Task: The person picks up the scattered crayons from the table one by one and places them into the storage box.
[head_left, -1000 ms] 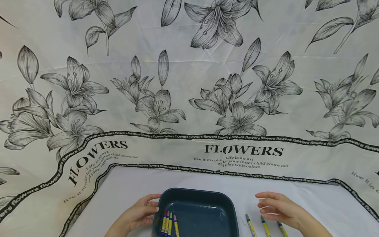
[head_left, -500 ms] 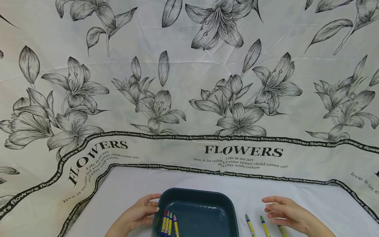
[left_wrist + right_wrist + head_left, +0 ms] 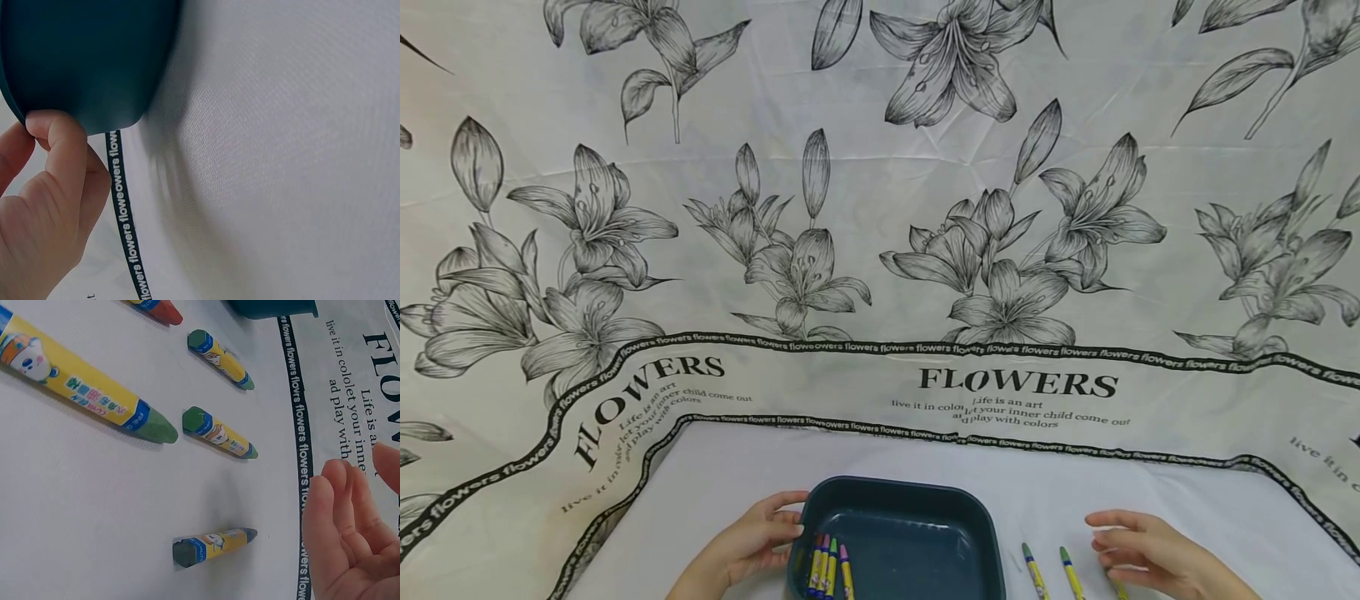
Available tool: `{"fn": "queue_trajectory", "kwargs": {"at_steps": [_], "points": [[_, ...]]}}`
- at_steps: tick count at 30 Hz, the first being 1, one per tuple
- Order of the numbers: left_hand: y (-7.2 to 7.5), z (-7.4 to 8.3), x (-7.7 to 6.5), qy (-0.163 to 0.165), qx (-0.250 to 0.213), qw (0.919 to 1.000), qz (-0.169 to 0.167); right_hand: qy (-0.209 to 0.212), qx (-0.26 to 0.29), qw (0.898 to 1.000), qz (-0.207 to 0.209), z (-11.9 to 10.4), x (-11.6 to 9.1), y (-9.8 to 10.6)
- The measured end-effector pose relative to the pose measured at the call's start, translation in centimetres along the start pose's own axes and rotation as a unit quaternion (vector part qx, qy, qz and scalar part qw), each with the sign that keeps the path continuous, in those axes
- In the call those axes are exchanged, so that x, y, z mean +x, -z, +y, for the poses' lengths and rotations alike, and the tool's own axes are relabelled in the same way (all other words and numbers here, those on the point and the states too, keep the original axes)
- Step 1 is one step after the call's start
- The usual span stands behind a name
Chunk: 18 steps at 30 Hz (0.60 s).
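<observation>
A dark teal rectangular tray [image 3: 925, 546] sits on the white-covered table. My left hand [image 3: 763, 533] is at its left side, fingertips touching the outer wall near the rim; in the left wrist view, the same hand [image 3: 47, 194] has bent, relaxed fingers against the wall. Several yellow-wrapped crayons [image 3: 829, 571] lie inside the tray at its left. To the right, a green crayon [image 3: 1070, 571] lies beside another crayon [image 3: 1033, 571]. My right hand [image 3: 1142, 550] hovers with loose fingers, holding nothing, and partly covers a third crayon. A dark-tipped crayon [image 3: 215, 547] lies near it in the right wrist view.
Nearer the right wrist camera lie a large green crayon [image 3: 81, 381] and a red-tipped crayon [image 3: 159, 309]. A floral cloth [image 3: 850, 383] with printed lettering and black border bands hangs behind the table.
My right hand has drifted to the right and slightly toward the near edge, now covering more of the rightmost crayon. The left hand, tray and crayons have stayed in place.
</observation>
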<state>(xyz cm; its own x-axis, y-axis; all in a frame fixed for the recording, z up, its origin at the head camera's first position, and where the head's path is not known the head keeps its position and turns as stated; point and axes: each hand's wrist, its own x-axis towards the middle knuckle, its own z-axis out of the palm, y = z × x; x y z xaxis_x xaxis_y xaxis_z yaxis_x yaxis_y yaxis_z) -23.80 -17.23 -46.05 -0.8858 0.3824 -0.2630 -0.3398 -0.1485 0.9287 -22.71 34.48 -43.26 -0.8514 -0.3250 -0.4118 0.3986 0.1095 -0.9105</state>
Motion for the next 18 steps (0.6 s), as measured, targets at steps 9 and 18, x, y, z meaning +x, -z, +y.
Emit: {"fn": "queue_trajectory", "kwargs": {"at_steps": [9, 18], "points": [[0.1, -0.1, 0.0, -0.001, -0.001, 1.0000, -0.003, -0.018, -0.002, 1.000, 0.010, 1.0, -0.4, 1.0], [0.1, -0.1, 0.0, -0.001, -0.003, 1.0000, -0.002, -0.043, -0.060, 0.995, 0.072, 1.6, -0.7, 1.5]]}}
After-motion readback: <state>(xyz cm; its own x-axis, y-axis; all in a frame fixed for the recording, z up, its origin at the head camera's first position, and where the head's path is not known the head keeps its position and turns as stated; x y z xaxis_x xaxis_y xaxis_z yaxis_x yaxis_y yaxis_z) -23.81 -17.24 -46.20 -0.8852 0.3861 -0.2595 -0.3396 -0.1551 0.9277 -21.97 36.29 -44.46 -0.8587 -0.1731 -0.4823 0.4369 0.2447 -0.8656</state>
